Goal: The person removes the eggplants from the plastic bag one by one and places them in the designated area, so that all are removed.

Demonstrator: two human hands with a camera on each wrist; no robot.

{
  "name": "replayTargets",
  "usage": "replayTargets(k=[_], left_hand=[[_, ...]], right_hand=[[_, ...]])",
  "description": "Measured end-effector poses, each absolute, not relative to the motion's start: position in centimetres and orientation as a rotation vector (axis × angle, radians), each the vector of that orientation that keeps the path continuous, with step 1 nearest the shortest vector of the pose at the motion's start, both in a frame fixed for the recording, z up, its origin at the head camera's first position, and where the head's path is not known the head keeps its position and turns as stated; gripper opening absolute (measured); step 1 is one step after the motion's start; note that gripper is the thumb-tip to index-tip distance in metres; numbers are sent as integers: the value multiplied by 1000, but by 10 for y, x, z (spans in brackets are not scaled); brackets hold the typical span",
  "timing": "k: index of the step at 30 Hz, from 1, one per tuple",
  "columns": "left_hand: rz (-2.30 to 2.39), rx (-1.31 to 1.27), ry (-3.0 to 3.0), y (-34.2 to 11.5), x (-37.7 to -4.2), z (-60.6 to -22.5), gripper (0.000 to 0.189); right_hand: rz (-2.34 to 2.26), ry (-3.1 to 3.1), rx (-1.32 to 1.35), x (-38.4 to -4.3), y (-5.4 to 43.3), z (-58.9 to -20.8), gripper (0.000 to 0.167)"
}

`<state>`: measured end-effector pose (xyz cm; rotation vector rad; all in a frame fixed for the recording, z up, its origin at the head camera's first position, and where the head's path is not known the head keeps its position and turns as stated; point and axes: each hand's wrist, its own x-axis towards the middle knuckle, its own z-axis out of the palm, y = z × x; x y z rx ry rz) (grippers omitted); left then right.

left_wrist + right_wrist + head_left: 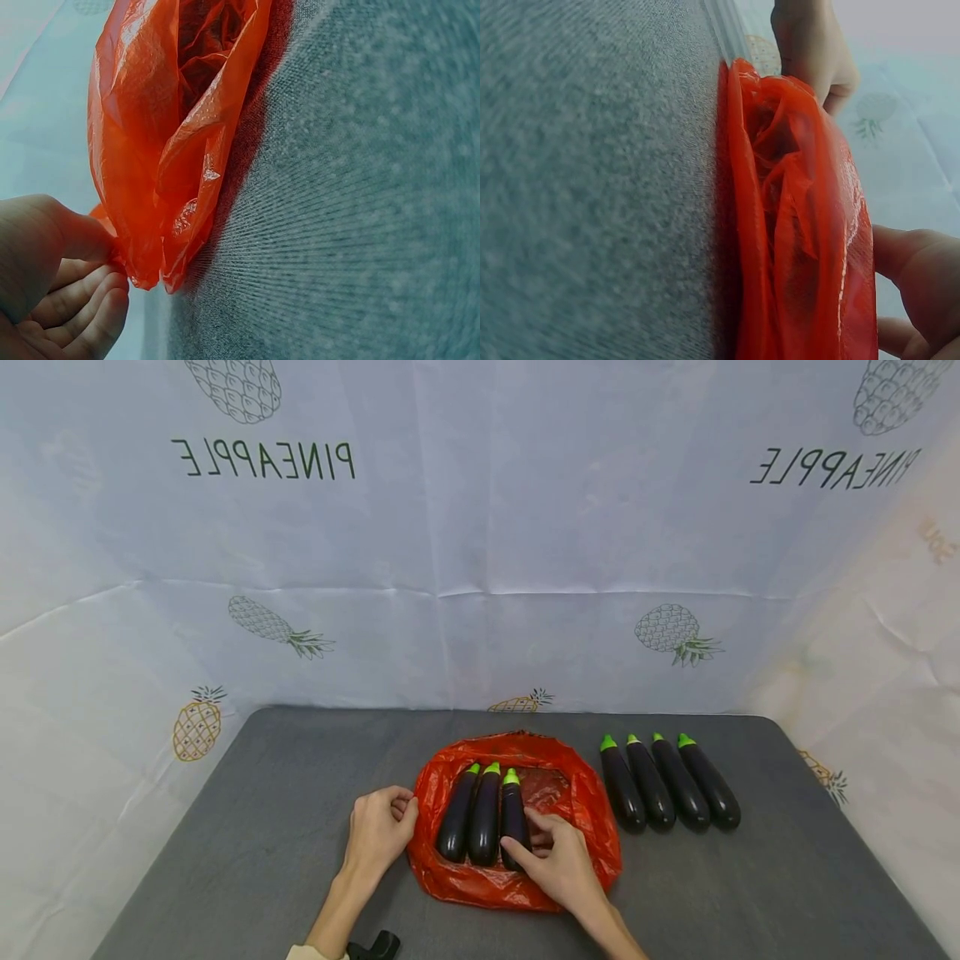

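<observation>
A red plastic bag lies on the table with its mouth spread wide and its rim folded outward. Inside it, two dark purple eggplants with green stem ends lie side by side on the left, with a third eggplant to their right. My right hand reaches over the front right rim and holds that third one between thumb and fingers. At the left rim, my left hand pinches the plastic; its wrist view shows thumb and fingertips on the bag's edge. In the right wrist view, the bag wall hides the eggplants.
On the grey table, several more eggplants lie in a slanted row right of the bag, stems pointing away. A small black object is beside the left forearm. A pineapple-print cloth hangs behind the table.
</observation>
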<state>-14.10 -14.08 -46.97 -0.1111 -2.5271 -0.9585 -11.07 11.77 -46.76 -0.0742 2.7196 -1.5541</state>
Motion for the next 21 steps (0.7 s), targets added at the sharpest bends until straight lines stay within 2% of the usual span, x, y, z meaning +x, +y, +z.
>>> replayTargets(k=[21], left_hand=[[-964, -86, -2551, -142, -141, -468, 7]], right_hand=[[-1730, 2714, -28, -113, 126, -454, 53]])
